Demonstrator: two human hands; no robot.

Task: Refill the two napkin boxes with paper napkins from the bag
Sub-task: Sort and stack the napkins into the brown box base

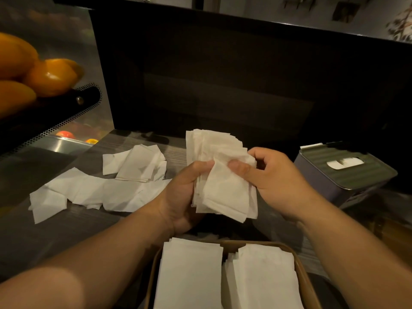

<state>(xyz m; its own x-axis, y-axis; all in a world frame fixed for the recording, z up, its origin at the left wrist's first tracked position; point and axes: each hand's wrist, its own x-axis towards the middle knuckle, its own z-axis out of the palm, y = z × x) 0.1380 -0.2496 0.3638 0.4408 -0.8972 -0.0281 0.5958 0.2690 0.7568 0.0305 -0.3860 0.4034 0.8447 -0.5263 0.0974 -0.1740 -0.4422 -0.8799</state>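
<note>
A fanned stack of white paper napkins (219,172) is held upright over the counter. My left hand (186,192) grips the stack from the left side. My right hand (272,175) pinches its front napkin with the thumb on top. Below, at the near edge, an open brown napkin box (299,267) holds two rows of folded napkins (191,273). A grey closed napkin box (343,175) with one napkin showing in its top slot stands at the right. No bag is visible.
Loose napkins lie scattered on the metal counter (93,226), a small pile (138,163) further back and a wider spread (89,192) closer in. Orange fruit (44,76) sits on a perforated black rack at the left. A dark wall rises behind.
</note>
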